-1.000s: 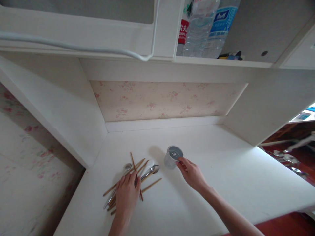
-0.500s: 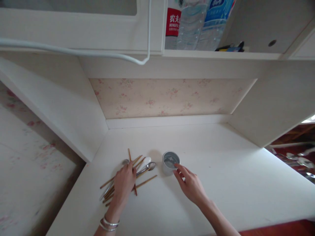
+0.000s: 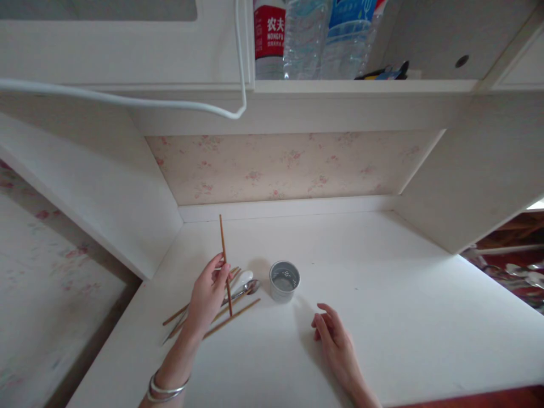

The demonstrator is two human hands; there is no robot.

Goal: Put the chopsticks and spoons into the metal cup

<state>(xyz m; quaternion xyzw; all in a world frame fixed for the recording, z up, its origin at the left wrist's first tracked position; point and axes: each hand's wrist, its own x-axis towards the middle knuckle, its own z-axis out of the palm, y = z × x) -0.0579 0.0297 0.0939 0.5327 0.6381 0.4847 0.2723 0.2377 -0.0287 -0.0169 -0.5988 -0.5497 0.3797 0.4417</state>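
A wooden chopstick stands tilted in my left hand, pinched between thumb and fingers. Beneath and around that hand lies a loose pile: several more chopsticks, a metal spoon and a white spoon. Part of the pile is hidden by the hand and forearm. Right of it a grey metal utensil holder with small holes stands upright. My right hand hovers to the right of the holder, apart from it, fingers loosely curled and apart, with nothing visible in them.
The white desk has side panels at left and right and a floral wall behind. Above, plastic bottles stand on an open shelf. A white cable hangs across the cupboard front at upper left.
My left hand has lifted a chopstick from the pile. My right hand has let go of the holder's rim and drawn back to the right. The view has shifted slightly.
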